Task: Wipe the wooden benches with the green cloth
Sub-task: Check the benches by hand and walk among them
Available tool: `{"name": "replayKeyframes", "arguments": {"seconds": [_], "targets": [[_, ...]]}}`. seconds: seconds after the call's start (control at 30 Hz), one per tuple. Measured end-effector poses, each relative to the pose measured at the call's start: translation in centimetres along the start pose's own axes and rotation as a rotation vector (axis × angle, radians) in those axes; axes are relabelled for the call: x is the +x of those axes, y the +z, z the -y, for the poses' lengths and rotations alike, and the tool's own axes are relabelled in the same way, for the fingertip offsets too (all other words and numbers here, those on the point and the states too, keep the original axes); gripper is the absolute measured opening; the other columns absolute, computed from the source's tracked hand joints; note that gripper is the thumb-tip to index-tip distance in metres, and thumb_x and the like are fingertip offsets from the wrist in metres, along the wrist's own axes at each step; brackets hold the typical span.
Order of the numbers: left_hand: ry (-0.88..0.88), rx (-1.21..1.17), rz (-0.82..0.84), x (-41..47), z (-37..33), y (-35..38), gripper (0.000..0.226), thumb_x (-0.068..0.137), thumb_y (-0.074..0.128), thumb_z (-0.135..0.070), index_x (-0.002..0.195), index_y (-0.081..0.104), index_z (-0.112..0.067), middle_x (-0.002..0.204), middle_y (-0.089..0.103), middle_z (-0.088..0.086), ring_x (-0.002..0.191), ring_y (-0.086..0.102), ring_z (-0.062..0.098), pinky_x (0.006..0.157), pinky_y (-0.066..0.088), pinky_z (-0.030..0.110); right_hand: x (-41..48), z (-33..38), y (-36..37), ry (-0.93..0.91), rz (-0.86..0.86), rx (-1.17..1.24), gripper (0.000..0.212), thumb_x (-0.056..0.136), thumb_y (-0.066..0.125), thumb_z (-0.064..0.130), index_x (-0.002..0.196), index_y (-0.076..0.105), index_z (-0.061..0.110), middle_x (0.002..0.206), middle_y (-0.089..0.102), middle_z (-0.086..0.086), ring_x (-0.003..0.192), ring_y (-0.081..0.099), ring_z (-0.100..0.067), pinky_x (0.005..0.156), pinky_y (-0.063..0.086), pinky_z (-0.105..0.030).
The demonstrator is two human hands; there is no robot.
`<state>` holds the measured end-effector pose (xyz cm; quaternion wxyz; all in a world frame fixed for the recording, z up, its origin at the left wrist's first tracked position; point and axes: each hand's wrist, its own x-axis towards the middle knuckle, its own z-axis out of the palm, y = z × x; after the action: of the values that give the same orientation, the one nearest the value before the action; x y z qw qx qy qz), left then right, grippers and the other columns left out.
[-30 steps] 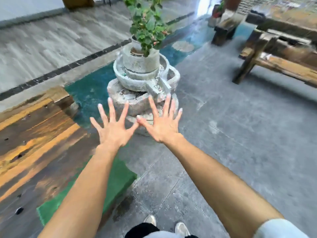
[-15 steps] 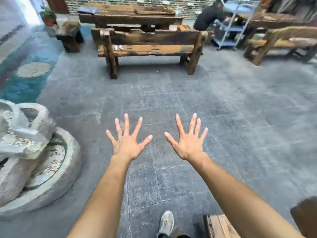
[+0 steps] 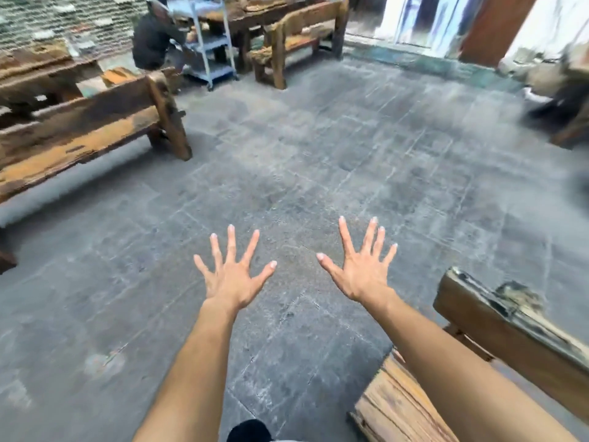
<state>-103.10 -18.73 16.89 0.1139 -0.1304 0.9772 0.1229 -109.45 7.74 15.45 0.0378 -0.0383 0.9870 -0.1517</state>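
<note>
My left hand (image 3: 234, 279) and my right hand (image 3: 361, 272) are stretched out in front of me over the grey stone floor, fingers spread wide, holding nothing. A wooden bench (image 3: 497, 317) with a backrest stands at the lower right, its seat plank (image 3: 398, 406) just under my right forearm. Another wooden bench (image 3: 79, 132) stands at the left. A third bench (image 3: 299, 33) is at the far middle. The green cloth is not in view.
A person in dark clothes (image 3: 153, 39) sits at the back left beside a metal trolley (image 3: 210, 43) and a wooden table (image 3: 255, 11). The grey floor (image 3: 318, 154) spreads between the benches. A doorway (image 3: 420, 17) is at the back right.
The view has swung to the right: the stone planter, the green cloth and the first bench have left the frame, and a new bench has come in at the lower right. Both hands stay spread.
</note>
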Motion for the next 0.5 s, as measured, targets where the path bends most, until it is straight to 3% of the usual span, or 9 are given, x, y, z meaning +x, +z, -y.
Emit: {"name": "replayKeyframes", "arguments": {"seconds": [0.27, 0.5], "targets": [[0.429, 0.163, 0.088, 15.7, -13.2, 1.3, 0.081, 0.078, 0.000, -0.097, 0.142, -0.036, -0.065, 0.157, -0.052, -0.007, 0.147, -0.043, 0.033, 0.117, -0.012, 0.076, 6.7, -9.1, -1.0, 0.361, -0.111, 0.053, 0.087, 0.089, 0.018, 0.092, 0.150, -0.034, 0.058, 0.166, -0.035, -0.022, 0.157, -0.023, -0.046, 0.119, -0.015, -0.071], [0.782, 0.316, 0.165, 27.4, -23.9, 0.9, 0.080, 0.081, 0.002, -0.095, 0.143, -0.037, -0.062, 0.157, -0.052, -0.005, 0.145, -0.044, 0.035, 0.115, -0.014, 0.075, 10.5, -15.8, -0.6, 0.762, -0.198, 0.086, 0.087, 0.090, 0.021, 0.088, 0.150, -0.034, 0.057, 0.169, -0.029, -0.022, 0.159, -0.016, -0.045, 0.120, -0.010, -0.070]]}}
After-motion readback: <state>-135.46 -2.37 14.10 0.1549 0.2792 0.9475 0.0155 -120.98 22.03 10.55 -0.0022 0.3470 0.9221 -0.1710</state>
